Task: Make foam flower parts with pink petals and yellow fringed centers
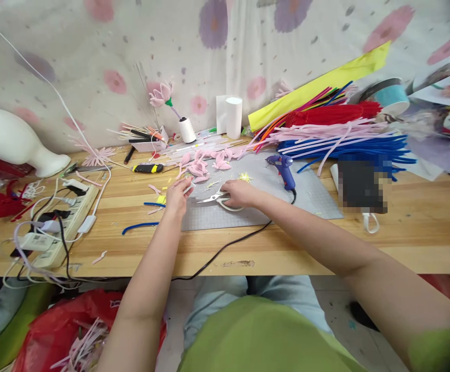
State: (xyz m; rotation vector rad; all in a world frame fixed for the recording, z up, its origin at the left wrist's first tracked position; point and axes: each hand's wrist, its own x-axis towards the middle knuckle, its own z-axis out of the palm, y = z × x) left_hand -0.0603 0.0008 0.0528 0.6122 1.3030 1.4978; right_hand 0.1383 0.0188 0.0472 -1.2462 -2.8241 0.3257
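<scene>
Over the grey cutting mat (310, 199), my right hand (243, 195) is closed on the white handles of a pair of scissors (212, 198), whose metal blades point left. My left hand (178, 196) is at the mat's left edge with its fingers curled together; a pale bit shows at the fingertips, too small to name. Just beyond it lie several pink fuzzy petals (198, 168). A small yellow fuzzy tuft (244, 177) rests behind my right hand. Short blue pipe cleaner pieces (139, 226) and yellow scraps lie to the left.
A blue glue gun (283, 170) lies on the mat's right, its black cord crossing the table front. Bundles of pipe cleaners (337, 134) fill the back right. A yellow-black utility knife (147, 168), a pink flower (162, 95) in a white holder, and a power strip (68, 225) are left.
</scene>
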